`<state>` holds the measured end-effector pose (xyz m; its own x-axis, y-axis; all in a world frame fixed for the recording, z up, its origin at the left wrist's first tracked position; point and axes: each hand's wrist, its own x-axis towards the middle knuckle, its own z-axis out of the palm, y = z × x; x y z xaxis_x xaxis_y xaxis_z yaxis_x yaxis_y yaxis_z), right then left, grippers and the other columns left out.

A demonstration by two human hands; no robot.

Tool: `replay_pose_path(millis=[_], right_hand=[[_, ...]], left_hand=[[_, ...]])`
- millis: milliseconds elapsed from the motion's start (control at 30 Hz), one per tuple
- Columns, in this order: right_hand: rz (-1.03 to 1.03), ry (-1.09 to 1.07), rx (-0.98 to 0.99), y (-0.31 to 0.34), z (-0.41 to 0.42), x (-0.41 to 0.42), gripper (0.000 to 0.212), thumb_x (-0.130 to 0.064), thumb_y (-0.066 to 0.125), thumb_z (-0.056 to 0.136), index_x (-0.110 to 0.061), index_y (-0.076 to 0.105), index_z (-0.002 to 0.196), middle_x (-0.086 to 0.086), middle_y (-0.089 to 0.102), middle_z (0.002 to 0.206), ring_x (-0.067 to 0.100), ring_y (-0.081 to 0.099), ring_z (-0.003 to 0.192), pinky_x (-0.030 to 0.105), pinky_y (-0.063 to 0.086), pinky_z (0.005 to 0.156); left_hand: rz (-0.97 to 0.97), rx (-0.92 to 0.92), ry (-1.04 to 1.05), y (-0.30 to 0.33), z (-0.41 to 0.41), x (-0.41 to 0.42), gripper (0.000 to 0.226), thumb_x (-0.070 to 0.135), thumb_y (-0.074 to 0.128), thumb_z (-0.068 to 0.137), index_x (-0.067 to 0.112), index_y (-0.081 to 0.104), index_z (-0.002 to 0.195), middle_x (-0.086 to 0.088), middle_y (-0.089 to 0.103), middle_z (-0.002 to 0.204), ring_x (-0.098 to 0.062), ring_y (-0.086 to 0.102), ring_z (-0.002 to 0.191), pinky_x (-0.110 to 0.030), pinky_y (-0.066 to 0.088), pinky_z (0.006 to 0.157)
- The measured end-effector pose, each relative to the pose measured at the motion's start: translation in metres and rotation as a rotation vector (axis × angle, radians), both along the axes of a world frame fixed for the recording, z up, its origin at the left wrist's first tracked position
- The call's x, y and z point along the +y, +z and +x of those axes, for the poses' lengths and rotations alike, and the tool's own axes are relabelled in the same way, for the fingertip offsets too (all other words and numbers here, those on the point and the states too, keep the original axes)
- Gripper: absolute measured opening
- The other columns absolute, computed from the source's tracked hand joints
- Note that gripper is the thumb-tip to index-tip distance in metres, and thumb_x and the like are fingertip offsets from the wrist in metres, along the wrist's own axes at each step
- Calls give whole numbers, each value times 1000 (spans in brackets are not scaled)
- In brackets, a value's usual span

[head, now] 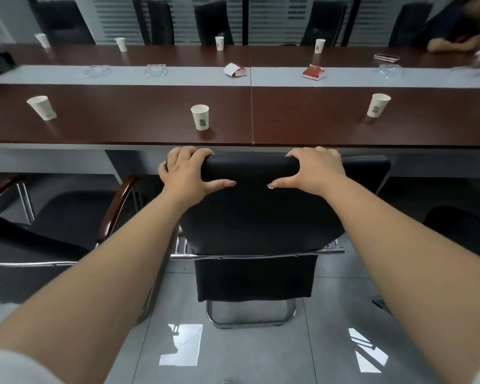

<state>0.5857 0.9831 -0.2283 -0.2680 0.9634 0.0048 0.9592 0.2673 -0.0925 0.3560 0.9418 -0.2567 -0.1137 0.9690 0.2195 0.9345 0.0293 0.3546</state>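
Nearest to me are my left forearm (103, 275) and my right forearm (416, 261), both bare and stretched forward to the chair (255, 217). My left hand (187, 176) grips the left end of the chair's padded top edge: the fingers (197, 152) curl over its far side and the thumb lies along the near side. My right hand (316, 169) holds the right end in the same way. I think I hold both ends so that the chair goes straight when I push or pull it. The chair stands on the floor just before the edge of the surface (122, 128), with its back towards me.

Beyond the chair I count seven paper cups (200, 117): three in the row closer to the chair and four in the far row, it seems one for each seat. Between the rows lie two red packs (313, 72) and at least three glass ashtrays (155, 70); a fourth is too blurred to tell. Left of the chair stands a second chair (67, 217) with a wooden armrest.
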Motion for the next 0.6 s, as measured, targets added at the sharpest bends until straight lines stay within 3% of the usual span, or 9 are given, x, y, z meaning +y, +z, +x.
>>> replay_pose_path(millis=[267, 600], right_hand=[[-131, -113, 92, 16, -13, 26, 69, -67, 64, 69, -26, 52, 124, 2, 58, 121, 27, 47, 118, 39, 31, 98], [-114, -158, 82, 12, -36, 29, 75, -69, 64, 68, -25, 50, 127, 3, 57, 123, 27, 46, 121, 38, 31, 100]], left_hand=[[-70, -41, -78, 16, -10, 38, 68, 58, 66, 71, 27, 45, 128, -2, 37, 134, -26, 18, 132, -48, 16, 108], [-28, -3, -75, 14, -32, 44, 69, 55, 69, 70, 25, 48, 128, -3, 40, 133, -26, 21, 131, -45, 19, 107]])
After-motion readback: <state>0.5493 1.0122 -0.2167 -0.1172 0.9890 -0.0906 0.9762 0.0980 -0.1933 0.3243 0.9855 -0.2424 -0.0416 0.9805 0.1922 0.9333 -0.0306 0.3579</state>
